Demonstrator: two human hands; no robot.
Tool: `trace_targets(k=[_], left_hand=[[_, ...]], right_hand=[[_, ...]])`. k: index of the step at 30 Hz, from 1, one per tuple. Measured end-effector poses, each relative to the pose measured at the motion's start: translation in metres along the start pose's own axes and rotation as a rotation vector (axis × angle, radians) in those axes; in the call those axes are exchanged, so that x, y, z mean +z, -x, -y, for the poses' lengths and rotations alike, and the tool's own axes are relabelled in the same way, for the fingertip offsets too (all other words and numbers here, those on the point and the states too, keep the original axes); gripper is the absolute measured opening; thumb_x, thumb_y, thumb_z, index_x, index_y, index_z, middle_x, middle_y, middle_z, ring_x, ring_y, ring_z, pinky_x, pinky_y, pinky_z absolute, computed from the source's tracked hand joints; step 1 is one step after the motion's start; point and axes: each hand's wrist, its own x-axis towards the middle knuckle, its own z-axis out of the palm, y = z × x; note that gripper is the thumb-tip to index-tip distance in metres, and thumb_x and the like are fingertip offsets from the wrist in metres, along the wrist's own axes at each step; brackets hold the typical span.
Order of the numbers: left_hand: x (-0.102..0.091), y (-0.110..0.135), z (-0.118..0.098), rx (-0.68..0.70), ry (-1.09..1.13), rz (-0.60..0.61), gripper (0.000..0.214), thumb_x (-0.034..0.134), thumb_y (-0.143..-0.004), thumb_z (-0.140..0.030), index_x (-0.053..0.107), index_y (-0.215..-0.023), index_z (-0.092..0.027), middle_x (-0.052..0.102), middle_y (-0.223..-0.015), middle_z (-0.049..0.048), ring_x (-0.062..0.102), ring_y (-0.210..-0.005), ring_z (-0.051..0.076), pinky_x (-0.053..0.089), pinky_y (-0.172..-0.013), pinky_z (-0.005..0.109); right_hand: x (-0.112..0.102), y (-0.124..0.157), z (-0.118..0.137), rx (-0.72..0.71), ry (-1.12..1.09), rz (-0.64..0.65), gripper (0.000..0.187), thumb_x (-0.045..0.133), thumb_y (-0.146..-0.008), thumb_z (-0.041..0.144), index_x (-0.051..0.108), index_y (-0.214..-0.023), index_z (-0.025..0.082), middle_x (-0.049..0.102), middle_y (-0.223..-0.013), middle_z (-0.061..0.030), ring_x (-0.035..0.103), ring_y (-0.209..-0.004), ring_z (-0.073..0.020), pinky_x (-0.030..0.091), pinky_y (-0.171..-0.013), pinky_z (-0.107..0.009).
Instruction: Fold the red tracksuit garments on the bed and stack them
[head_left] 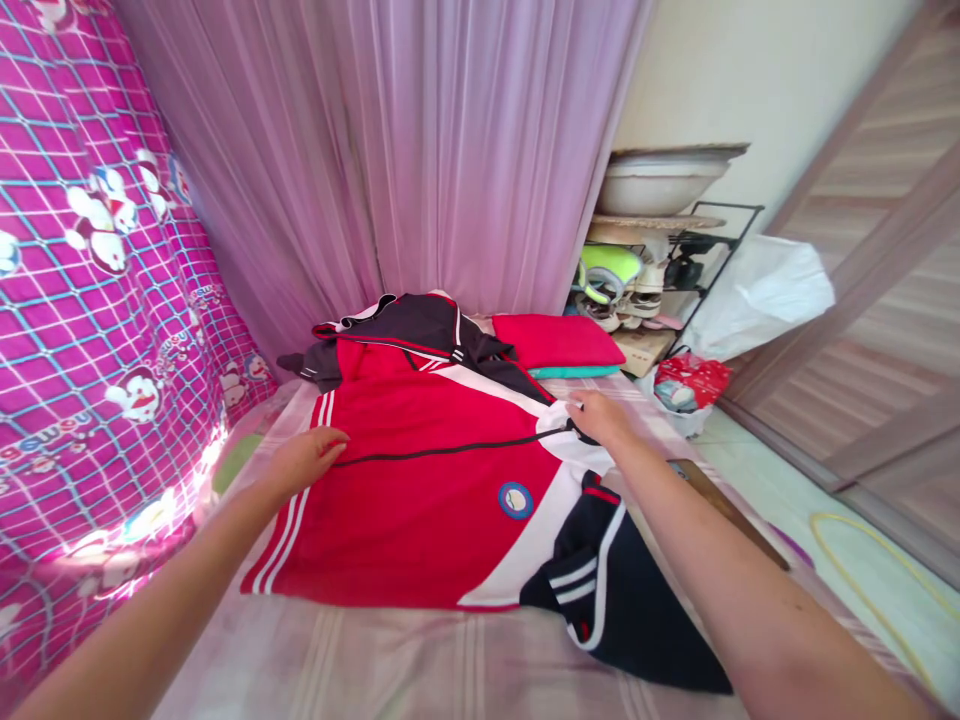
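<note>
A red, white and black track jacket (pixel 435 480) lies spread flat on a striped bed sheet (pixel 360 660). It has a dark zip line across the middle and a round blue badge (pixel 516 500). My left hand (pixel 304 458) rests palm down on the jacket's left edge, by the white stripes. My right hand (pixel 600 418) presses on the jacket's right side, near the white panel, fingers closed around the fabric edge. One black sleeve (pixel 622 600) trails toward me on the right.
Folded red and teal clothes (pixel 559 345) lie behind the jacket. A pink cartoon-print cloth (pixel 82 300) hangs left, a pale curtain (pixel 420 150) behind. A shoe rack (pixel 652 280) with a basin, a white bag (pixel 757 290) and a red packet (pixel 690 385) stand right.
</note>
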Motion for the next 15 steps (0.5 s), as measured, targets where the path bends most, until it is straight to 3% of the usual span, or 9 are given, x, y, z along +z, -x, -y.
trace_targets(k=[6, 10, 12, 15], left_hand=[[-0.008, -0.075, 0.031, -0.086, -0.165, -0.072, 0.048, 0.038, -0.089, -0.033, 0.066, -0.124, -0.018, 0.069, -0.128, 0.0094, 0.066, -0.114, 0.024, 0.049, -0.101, 0.035], [-0.001, -0.119, 0.047, -0.185, -0.198, -0.015, 0.051, 0.043, -0.086, -0.029, 0.060, -0.133, -0.016, 0.063, -0.137, 0.0105, 0.060, -0.124, 0.023, 0.044, -0.106, 0.034], [0.005, -0.134, 0.053, -0.242, -0.185, 0.063, 0.052, 0.050, -0.084, -0.031, 0.060, -0.133, -0.019, 0.066, -0.133, 0.0088, 0.062, -0.121, 0.024, 0.047, -0.103, 0.032], [0.014, -0.145, 0.059, -0.284, -0.159, 0.129, 0.046, 0.056, -0.081, -0.035, 0.067, -0.123, -0.021, 0.074, -0.114, 0.0091, 0.068, -0.109, 0.028, 0.052, -0.093, 0.034]], right_hand=[[0.013, -0.058, 0.017, 0.026, -0.150, 0.076, 0.043, 0.053, -0.092, 0.031, 0.064, -0.131, 0.017, 0.067, -0.129, -0.0140, 0.065, -0.114, -0.0268, 0.047, -0.095, -0.033], [0.033, -0.083, 0.028, 0.095, -0.246, 0.188, 0.045, 0.057, -0.092, 0.032, 0.061, -0.133, 0.015, 0.073, -0.117, -0.0123, 0.073, -0.079, -0.0186, 0.053, -0.077, -0.027], [0.044, -0.089, 0.031, 0.104, -0.267, 0.222, 0.046, 0.059, -0.091, 0.033, 0.060, -0.133, 0.015, 0.075, -0.109, -0.0101, 0.071, -0.065, -0.0146, 0.053, -0.066, -0.024], [0.055, -0.093, 0.032, 0.099, -0.264, 0.245, 0.040, 0.063, -0.089, 0.032, 0.065, -0.127, 0.019, 0.077, -0.095, -0.0041, 0.070, -0.064, -0.0143, 0.050, -0.060, -0.022]])
